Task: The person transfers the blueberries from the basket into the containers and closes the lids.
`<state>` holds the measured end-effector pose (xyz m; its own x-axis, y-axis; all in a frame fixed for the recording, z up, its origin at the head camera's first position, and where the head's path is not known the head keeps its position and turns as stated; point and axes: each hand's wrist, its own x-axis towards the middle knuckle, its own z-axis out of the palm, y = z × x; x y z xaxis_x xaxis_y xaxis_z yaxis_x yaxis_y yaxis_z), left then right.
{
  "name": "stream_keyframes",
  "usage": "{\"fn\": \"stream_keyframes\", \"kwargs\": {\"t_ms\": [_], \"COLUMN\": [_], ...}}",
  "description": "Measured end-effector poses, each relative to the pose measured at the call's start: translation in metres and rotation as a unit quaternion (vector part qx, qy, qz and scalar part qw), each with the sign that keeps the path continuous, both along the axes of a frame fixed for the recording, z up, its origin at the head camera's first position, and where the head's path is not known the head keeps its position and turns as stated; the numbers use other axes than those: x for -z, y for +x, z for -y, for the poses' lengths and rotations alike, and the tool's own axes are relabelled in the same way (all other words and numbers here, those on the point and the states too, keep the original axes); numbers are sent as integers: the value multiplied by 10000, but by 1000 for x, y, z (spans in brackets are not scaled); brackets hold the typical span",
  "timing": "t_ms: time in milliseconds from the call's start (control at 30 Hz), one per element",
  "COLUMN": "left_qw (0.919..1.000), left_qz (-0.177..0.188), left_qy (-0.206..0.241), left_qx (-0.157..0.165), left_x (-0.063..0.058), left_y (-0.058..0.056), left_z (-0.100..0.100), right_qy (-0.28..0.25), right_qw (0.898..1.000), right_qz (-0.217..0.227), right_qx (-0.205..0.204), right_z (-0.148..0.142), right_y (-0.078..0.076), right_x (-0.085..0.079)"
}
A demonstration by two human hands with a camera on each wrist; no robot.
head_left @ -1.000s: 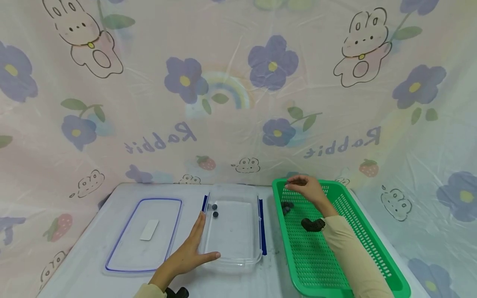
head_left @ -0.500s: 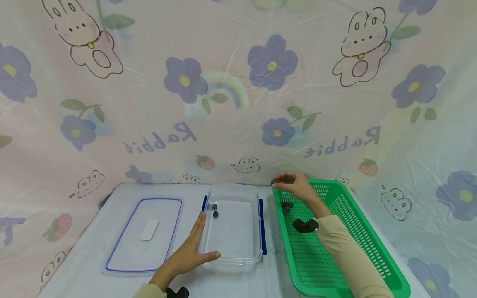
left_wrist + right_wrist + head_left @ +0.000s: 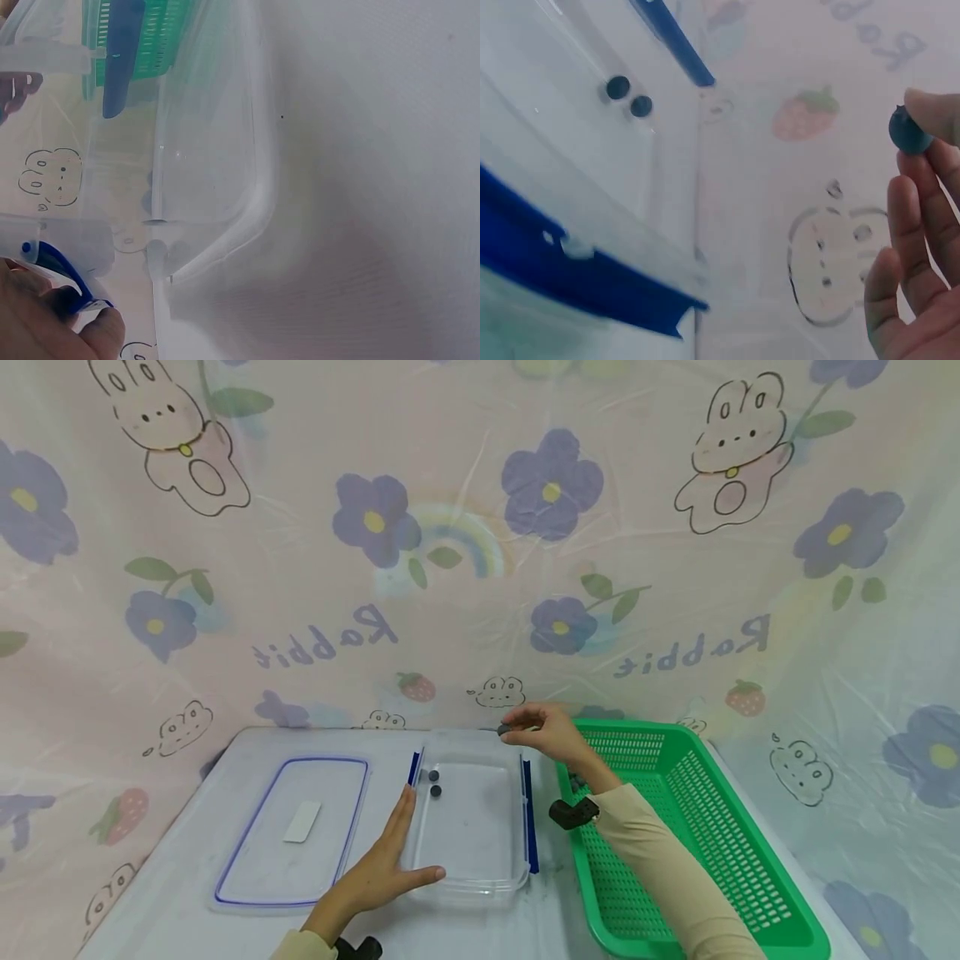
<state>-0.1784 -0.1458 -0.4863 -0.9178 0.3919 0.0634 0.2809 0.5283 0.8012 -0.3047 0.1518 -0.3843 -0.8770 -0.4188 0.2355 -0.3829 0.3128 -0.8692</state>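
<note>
My right hand [image 3: 553, 737] pinches a blueberry [image 3: 907, 133] between thumb and fingers, raised over the far right corner of a clear plastic food container [image 3: 468, 839]. Two more blueberries, one [image 3: 434, 775] just behind the other [image 3: 436, 791], lie inside near its left wall. At the container's near left side my left hand [image 3: 375, 870] rests with fingers extended and thumb spread. Its fingertips are by the blue side latch [image 3: 60, 266] in the left wrist view. The container has no lid on, and blue latches hang at both sides.
A green basket [image 3: 583, 877] stands right of the container, with a few blueberries [image 3: 576, 782] at its left side, partly hidden by my right arm. To the left lies a clear lid with a blue seal [image 3: 347, 835], bearing a white label [image 3: 302, 822]. A printed curtain hangs behind.
My right hand has moved left from above the green basket to the container's far right corner, carrying the blueberry. My left hand stays where it was.
</note>
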Motion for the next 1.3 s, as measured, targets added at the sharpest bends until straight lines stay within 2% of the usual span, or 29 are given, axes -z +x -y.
{"fn": "stream_keyframes", "kwargs": {"t_ms": [133,467,700,800,1033,1300], "left_qw": [10000,10000,9999,9999,9999,9998], "left_qz": [20,17,70,43,66,116], "left_qy": [17,56,118,94,108,134], "left_qx": [-18,-40,-1,17,54,85], "left_x": [-1,0,0,1,1,0], "left_y": [0,-2,-2,-2,-1,0], "left_z": [0,-2,-2,-1,1,1], "right_qy": [164,586,444,446,651,992], "right_qw": [9996,9971,9971,9967,9928,9870], "right_qz": [48,43,470,640,852,928], "right_qx": [-237,-486,-390,-235,530,865], "right_z": [19,63,85,92,106,112], "right_y": [-1,-4,-3,-3,-9,-14], "right_x": [4,25,40,47,69,83]}}
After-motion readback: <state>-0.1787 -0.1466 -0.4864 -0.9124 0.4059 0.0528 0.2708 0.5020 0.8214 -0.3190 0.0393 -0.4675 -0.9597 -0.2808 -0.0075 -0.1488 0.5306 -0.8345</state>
